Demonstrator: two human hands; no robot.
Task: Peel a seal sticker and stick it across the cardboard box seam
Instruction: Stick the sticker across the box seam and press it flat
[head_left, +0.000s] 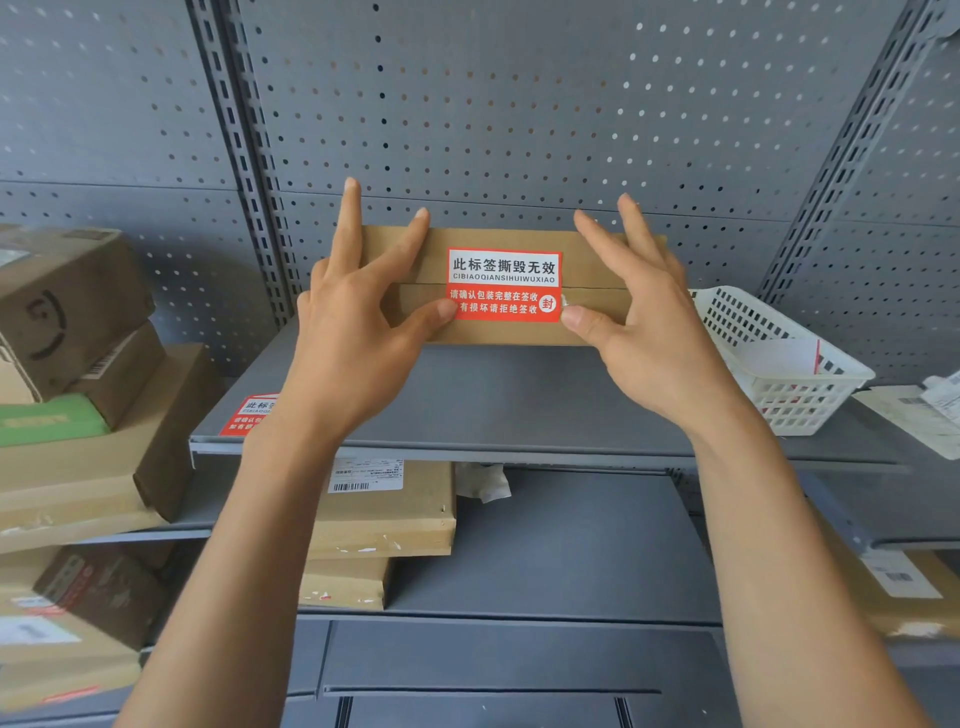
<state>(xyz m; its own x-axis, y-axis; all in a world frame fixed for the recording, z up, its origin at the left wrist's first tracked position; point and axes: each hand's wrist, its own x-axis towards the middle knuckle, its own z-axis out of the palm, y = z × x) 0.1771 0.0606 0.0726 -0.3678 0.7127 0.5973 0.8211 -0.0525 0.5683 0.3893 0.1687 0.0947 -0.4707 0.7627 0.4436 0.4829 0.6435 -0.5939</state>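
Bare forearms nearest the lens, rising from the bottom edge toward the upper grey metal shelf (519, 405). Left hand (353, 332) spread open, thumb tip pressed on the lower left edge of the seal sticker (504, 285), index and middle fingers laid flat over the left end of the cardboard box (592, 325). Right hand (649, 322) likewise open, fingers apart, thumb tip at the sticker's lower right corner (a small pale fleck visible beside the thumb; nature not discernible).

Sticker: rectangular, glossy, red border and red lower half with white characters, white upper band with black characters, round white mark at lower right. Applied flat, straddling the horizontal seam of the box, roughly centred.

Box: plain brown corrugated card, matte, low and wide, resting on the shelf against the perforated grey back panel (519, 104).

White plastic lattice basket (779, 364) at right on the same shelf, apart from the box. Second red sticker (249, 413) lying near the shelf's front left corner. Stacked brown parcels (78, 364) at left and on the shelf below.
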